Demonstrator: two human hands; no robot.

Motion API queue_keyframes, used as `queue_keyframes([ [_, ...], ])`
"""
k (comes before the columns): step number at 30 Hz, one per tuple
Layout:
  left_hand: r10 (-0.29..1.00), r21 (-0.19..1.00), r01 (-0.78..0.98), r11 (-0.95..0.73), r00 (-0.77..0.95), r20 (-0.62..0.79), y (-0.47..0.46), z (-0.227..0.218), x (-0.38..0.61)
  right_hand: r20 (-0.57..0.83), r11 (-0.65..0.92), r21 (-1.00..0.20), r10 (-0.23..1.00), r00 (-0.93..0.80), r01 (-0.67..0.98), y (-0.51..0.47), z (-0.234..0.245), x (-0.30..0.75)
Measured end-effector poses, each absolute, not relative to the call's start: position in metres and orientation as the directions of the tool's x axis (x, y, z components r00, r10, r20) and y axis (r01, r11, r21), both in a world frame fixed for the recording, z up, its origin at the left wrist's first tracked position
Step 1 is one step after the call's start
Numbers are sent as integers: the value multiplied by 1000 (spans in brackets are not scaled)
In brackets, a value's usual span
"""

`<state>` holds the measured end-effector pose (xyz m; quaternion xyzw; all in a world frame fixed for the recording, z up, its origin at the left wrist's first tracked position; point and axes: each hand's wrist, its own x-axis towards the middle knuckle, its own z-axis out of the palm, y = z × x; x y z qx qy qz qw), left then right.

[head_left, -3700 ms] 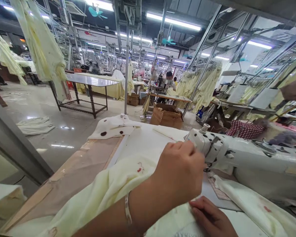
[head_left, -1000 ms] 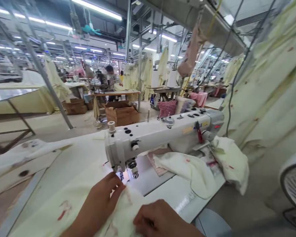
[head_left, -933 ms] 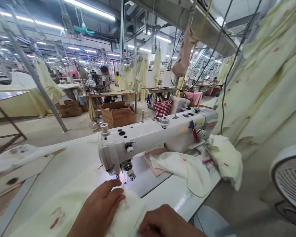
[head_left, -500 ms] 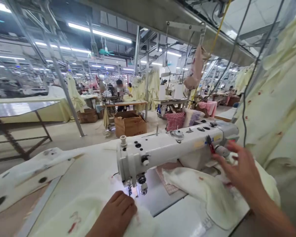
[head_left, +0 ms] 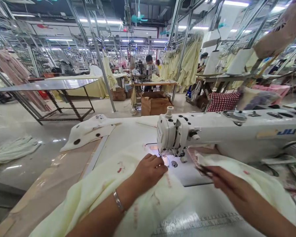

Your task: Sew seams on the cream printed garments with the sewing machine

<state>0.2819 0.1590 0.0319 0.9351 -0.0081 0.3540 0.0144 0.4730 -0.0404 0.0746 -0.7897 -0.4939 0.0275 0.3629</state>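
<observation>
My left hand [head_left: 148,171], with fingers curled and pressed together, grips the pale yellow printed fabric [head_left: 98,184] right beside the needle area of the white sewing machine [head_left: 202,131]. The fabric spreads under my forearm and over the table. To the right, my right hand [head_left: 224,179] is closed on thread snips [head_left: 204,170], whose dark tips point left toward the needle area; most of their body is hidden by the fingers. Behind that hand, another part of pale fabric [head_left: 259,177] lies under the machine arm.
A white piece with dark round spots [head_left: 88,133] lies at the table's left edge. Along the front runs a printed ruler scale [head_left: 199,225]. Beyond the machine are a cardboard box [head_left: 155,104], a checked cushion [head_left: 223,101], thread cones [head_left: 239,62] and a metal-topped table [head_left: 51,84]. A person sits at a far workstation.
My right hand has taken the thread snips from the machine arm and brought them left and down toward the needle area. My left hand stays on the fabric. The view has turned left.
</observation>
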Motion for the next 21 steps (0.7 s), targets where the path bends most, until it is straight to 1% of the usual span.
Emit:
queue_keyframes([
  [1,-2,24,-24,-999,747,664,159,32,282,209,-236,-590,879,429,772,-33,72,463],
  [2,0,27,-23,-999,746,666,159,32,282,113,-235,-564,928,356,792,-26,70,454],
  [3,2,29,-23,-999,745,668,160,32,282,41,-250,-521,948,317,816,-20,68,448],
  [4,2,29,-24,-999,744,669,160,32,282,8,-273,-477,949,315,835,-16,65,443],
  [5,1,30,-25,-999,744,669,160,32,282,6,-284,-437,948,319,853,-13,62,440],
  [7,-1,29,-27,-999,746,666,161,32,282,49,-286,-381,943,328,879,-8,58,436],
  [10,-5,28,-32,-999,746,666,162,32,283,95,-286,-348,937,337,893,-3,54,433],
  [13,-11,32,-44,-998,745,667,162,31,284,100,-292,-364,932,349,884,3,51,430],
  [15,-9,34,-43,-998,747,665,162,31,284,112,-287,-397,928,356,872,6,48,428],
  [18,7,43,-29,-999,752,659,161,31,284,158,-254,-487,916,370,836,4,45,427],
  [21,36,66,-8,-998,765,642,160,31,284,268,-192,-612,862,430,767,-11,46,437],
])
